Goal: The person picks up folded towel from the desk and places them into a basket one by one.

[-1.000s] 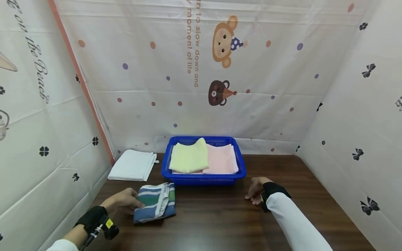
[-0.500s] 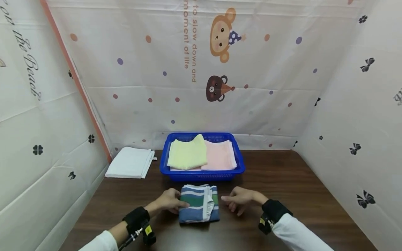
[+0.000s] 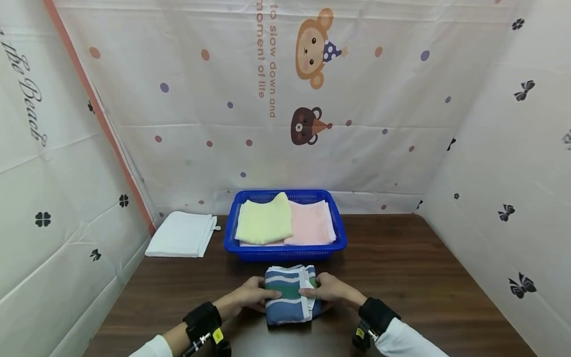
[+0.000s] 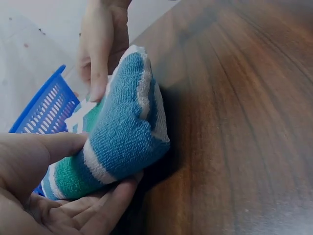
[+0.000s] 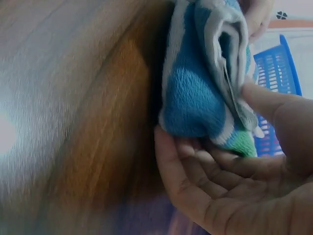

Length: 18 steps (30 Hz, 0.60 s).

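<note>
Seen from the head camera, my left hand (image 3: 247, 296) and my right hand (image 3: 327, 290) clasp the two sides of a folded striped towel (image 3: 290, 300), thumbs over the top and fingers tucked beneath. The towel sits just in front of the blue basket (image 3: 285, 250), near its front wall and apart from it, on the dark wooden table (image 3: 424, 267). Inside the basket lie a folded yellow towel (image 3: 264, 224) and a folded pink towel (image 3: 312, 224); a folded white towel (image 3: 180, 234) rests on the table to the basket's left.

From the left wrist camera, my left hand (image 4: 54, 196) grips the striped towel (image 4: 117, 142), thumb pressed on the upper face and fingers cupped under the lower fold. The terry pile bulges round at the fold, so I judge it soft, light and easily squashed, with no stiffness of its own. The basket (image 4: 44, 107) shows behind it.

From the right wrist camera, my right hand (image 5: 234, 181) holds the opposite side of the towel (image 5: 195, 98), fingers beneath and thumb against the layered white edge. The loose layers gape there, so I judge that the bundle could spring open; the best hold is a pinch across all layers at both sides, supported from below. Whether the towel is lifted clear of the table, I cannot tell.
</note>
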### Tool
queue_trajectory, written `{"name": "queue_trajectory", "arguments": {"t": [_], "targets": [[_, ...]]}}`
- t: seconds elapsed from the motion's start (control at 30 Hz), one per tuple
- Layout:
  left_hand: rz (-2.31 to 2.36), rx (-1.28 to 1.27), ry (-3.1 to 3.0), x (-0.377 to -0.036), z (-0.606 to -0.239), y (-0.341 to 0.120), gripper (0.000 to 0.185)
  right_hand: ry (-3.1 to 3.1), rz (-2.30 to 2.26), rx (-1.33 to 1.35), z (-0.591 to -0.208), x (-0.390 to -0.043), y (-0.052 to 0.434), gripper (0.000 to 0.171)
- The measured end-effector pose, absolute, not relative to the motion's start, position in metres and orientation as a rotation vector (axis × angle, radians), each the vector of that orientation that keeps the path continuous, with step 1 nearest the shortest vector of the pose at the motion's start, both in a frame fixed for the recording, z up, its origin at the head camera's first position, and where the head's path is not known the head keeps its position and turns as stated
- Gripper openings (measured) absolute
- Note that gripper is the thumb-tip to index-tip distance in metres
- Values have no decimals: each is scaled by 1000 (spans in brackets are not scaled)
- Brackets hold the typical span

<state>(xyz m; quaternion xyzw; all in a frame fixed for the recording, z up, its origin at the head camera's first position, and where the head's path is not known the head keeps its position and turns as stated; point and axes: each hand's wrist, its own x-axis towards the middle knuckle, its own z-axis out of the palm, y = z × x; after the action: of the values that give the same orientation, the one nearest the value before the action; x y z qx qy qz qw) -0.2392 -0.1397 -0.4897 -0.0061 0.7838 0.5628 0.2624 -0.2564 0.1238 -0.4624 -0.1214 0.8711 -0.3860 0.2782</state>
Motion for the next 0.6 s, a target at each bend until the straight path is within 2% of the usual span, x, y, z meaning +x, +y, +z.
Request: {"name": "queue_trajectory", "arguments": {"t": [0.17,0.23,0.3,0.37,0.47,0.53,0.6], "targets": [[1560,64,2086,-236,-483,-145,59,2323,-1074,-379,-457,-260,118,27],[1586,123,2080,-232,-477,-149,61,2276,-1117,-403,-454,-260,118,29],[1605,212,2110,-225,-467,-153,63,2210,-1143,-560,-463,-270,125,34],[1624,314,2159,-219,-453,-155,64,2152,-1190,-679,-456,-271,127,39],[1630,417,2270,-218,-426,-157,67,2081,-1265,-771,-436,-277,127,42],[1647,411,2300,-228,-407,-156,65,2120,-1308,-654,-403,-276,119,41],[1666,333,2315,-249,-390,-156,63,2180,-1329,-559,-382,-290,115,41]]}}
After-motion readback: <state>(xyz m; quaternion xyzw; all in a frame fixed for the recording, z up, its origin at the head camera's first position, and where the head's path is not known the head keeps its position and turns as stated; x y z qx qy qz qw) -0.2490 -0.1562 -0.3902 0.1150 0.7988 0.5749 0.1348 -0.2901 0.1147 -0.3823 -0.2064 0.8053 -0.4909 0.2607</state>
